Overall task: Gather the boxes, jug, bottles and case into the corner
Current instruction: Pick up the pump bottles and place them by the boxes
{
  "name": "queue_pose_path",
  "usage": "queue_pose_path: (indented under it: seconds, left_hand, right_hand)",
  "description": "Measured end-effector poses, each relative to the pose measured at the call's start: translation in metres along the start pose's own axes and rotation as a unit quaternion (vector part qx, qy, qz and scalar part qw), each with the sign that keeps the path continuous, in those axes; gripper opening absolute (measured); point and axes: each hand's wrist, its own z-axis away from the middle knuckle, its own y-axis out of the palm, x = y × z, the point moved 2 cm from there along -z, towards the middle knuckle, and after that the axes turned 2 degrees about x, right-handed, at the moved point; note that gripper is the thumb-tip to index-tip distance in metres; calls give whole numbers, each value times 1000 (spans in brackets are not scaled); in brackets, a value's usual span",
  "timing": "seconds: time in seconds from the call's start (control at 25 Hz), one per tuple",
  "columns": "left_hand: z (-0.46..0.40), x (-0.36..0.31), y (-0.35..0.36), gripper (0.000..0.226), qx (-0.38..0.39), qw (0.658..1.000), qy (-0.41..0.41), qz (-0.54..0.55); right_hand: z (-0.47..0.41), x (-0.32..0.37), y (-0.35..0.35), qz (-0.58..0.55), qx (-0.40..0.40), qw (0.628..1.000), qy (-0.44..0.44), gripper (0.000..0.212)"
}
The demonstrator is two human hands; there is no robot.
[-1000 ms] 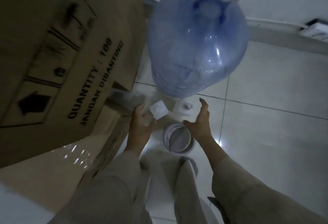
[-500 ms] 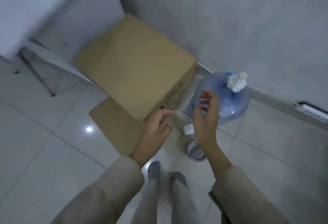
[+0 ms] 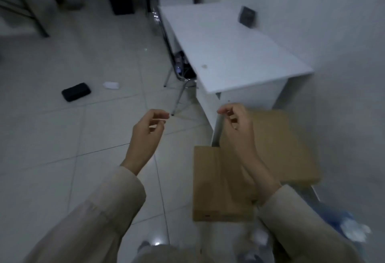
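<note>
Neither grip holds anything. The left hand [image 3: 145, 135] hangs in front of the body with its fingers loosely curled and nothing between them; the right hand [image 3: 239, 125] is raised beside it in the same slack curl, also empty.

Below the right forearm sit the cardboard boxes [image 3: 266, 154] — a larger one against the wall with a flatter one [image 3: 216, 183] lapping out in front — and at the lower right edge the blue jug [image 3: 341, 219] shows only as a blurred patch, so that cluster looks already gathered. Out on the floor tiles [image 3: 62, 141], well apart from the boxes, lies the black case [image 3: 76, 92], with a small white bottle [image 3: 111, 85] on its side just beside it. A white worktop [image 3: 229, 50] stands along the wall beyond the boxes.

The step in hand is probably fetching those two strays. To do it well, walk over rather than reach, take the case across its short width with one hand and the bottle round its body with the other — then carry both back in a single trip and set them snug against the boxes, not on top.
</note>
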Motion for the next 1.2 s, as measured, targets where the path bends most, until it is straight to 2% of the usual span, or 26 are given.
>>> queue_pose_path:
  seconds: [0.16, 0.28, 0.52, 0.84, 1.04, 1.2]
  left_hand:
    - [-5, 31, -126, 24, -115, 993, -25, -18]
    - [-1, 61, -218, 30, -181, 982, -44, -23]
    - [14, 121, -364, 25, -245, 964, -94, -44]
    - [-13, 181, -472, 31, -288, 947, -139, -30]
    - [-78, 225, -515, 30, -289, 942, -160, -53]
    - [-165, 261, -548, 27, -272, 942, -182, -72]
  right_hand:
    - [-30, 53, 105, -11, 119, 990, -72, 23]
    - [-44, 86, 197, -37, 183, 980, -64, 26]
    - [-46, 148, 369, -102, 280, 953, -55, 42]
    - [-81, 166, 515, -119, 323, 939, -13, 39]
    - [-139, 152, 596, -125, 331, 935, -4, 33]
    - [-217, 128, 662, -124, 331, 935, 17, 29]
